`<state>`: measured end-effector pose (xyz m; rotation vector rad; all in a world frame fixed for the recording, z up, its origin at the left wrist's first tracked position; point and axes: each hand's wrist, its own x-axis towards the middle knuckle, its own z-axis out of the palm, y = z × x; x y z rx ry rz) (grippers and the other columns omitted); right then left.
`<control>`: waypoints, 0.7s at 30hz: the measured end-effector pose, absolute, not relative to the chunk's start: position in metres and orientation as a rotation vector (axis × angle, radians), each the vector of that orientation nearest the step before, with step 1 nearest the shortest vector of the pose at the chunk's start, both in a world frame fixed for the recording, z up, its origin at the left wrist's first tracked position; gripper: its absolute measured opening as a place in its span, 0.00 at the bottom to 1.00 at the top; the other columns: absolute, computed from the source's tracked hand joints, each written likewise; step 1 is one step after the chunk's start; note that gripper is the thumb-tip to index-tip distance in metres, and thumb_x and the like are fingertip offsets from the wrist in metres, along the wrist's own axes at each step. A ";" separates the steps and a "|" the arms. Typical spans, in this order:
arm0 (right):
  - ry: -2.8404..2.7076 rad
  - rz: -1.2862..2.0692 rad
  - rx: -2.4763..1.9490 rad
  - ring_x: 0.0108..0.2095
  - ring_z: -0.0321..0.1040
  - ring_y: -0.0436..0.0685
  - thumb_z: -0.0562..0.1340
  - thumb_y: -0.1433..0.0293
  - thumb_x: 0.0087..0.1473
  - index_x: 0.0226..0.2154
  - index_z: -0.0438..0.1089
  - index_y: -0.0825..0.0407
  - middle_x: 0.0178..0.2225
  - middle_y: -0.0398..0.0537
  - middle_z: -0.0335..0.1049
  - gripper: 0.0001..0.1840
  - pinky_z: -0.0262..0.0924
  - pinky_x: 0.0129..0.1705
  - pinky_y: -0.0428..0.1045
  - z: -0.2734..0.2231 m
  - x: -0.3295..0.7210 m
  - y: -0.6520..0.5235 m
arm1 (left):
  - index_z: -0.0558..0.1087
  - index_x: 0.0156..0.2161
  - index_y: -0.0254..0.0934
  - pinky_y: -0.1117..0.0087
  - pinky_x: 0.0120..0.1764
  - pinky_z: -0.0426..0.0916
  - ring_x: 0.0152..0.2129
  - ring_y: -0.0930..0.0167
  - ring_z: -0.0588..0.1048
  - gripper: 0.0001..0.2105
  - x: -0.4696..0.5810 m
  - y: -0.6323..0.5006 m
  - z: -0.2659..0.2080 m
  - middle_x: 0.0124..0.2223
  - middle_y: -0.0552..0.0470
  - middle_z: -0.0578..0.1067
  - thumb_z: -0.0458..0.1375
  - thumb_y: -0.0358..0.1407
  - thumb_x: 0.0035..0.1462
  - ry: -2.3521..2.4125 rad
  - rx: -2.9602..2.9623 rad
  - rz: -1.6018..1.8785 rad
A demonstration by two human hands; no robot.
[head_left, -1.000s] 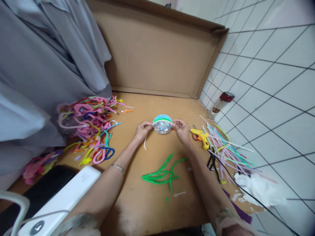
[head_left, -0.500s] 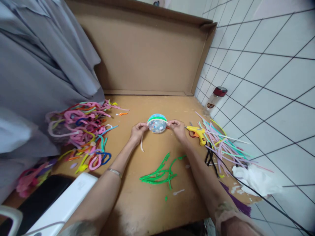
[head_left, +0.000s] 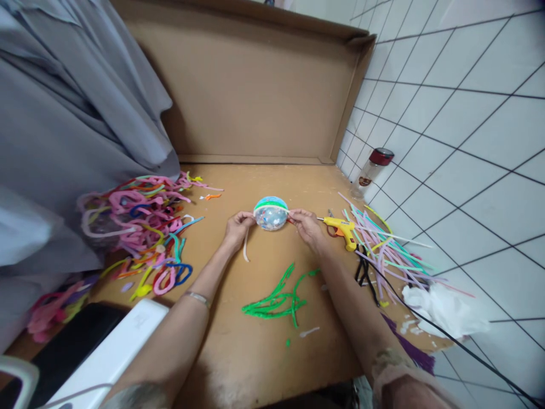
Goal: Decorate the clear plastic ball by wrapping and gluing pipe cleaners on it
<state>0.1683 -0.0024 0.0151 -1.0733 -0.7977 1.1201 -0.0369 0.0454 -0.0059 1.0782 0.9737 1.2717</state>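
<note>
A clear, bluish round ball (head_left: 271, 219) stands on the table in front of me. A green band (head_left: 271, 203) and a white pipe cleaner (head_left: 246, 250) run across its upper part. At the ball's left side my left hand (head_left: 238, 228) pinches the white pipe cleaner, whose loose tail hangs below the fingers. On the right side my right hand (head_left: 306, 226) is closed at the pipe cleaner's other end, touching the ball's edge. A little red shows by the right fingertips; what it is I cannot make out. Several green pipe cleaners (head_left: 272, 304) lie nearer to me.
A yellow glue gun (head_left: 344, 230) lies right of my right hand, its black cord trailing right. Beyond are pastel pipe cleaners (head_left: 394, 250), white tissue (head_left: 445, 309) and a red-lidded jar (head_left: 370, 170). Colourful pipe cleaners (head_left: 145, 213) are heaped left; a cardboard wall (head_left: 251, 85) stands behind.
The ball and both hands have shifted very slightly left. My right fingers have altered their pinch a little at the ball's edge. Everything else stays put.
</note>
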 end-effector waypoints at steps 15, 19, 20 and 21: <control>-0.627 1.172 -1.058 0.27 0.66 0.49 0.69 0.74 0.30 0.13 0.69 0.51 0.21 0.41 0.72 0.07 0.62 0.36 0.47 0.018 0.165 -0.004 | 0.72 0.27 0.36 0.67 0.40 0.69 0.27 0.72 0.73 0.22 -0.039 0.046 -0.008 0.27 0.54 0.76 0.73 0.49 0.32 0.897 1.111 1.255; -0.605 1.192 -1.073 0.28 0.66 0.49 0.69 0.75 0.30 0.12 0.68 0.51 0.19 0.41 0.70 0.09 0.61 0.36 0.46 0.018 0.165 -0.003 | 0.73 0.28 0.35 0.69 0.39 0.69 0.27 0.73 0.73 0.22 -0.039 0.047 -0.010 0.28 0.54 0.76 0.73 0.48 0.32 0.877 1.092 1.264; -0.600 1.197 -1.078 0.28 0.66 0.49 0.69 0.76 0.30 0.12 0.67 0.51 0.19 0.41 0.70 0.10 0.61 0.36 0.47 0.018 0.166 -0.003 | 0.73 0.28 0.35 0.69 0.39 0.68 0.27 0.73 0.73 0.22 -0.039 0.047 -0.010 0.28 0.54 0.76 0.73 0.47 0.32 0.874 1.093 1.267; -0.593 1.202 -1.081 0.27 0.66 0.49 0.69 0.76 0.30 0.12 0.67 0.51 0.19 0.41 0.70 0.10 0.61 0.36 0.47 0.018 0.166 -0.003 | 0.73 0.28 0.35 0.69 0.39 0.68 0.27 0.73 0.73 0.21 -0.039 0.047 -0.010 0.28 0.54 0.76 0.73 0.47 0.33 0.873 1.097 1.270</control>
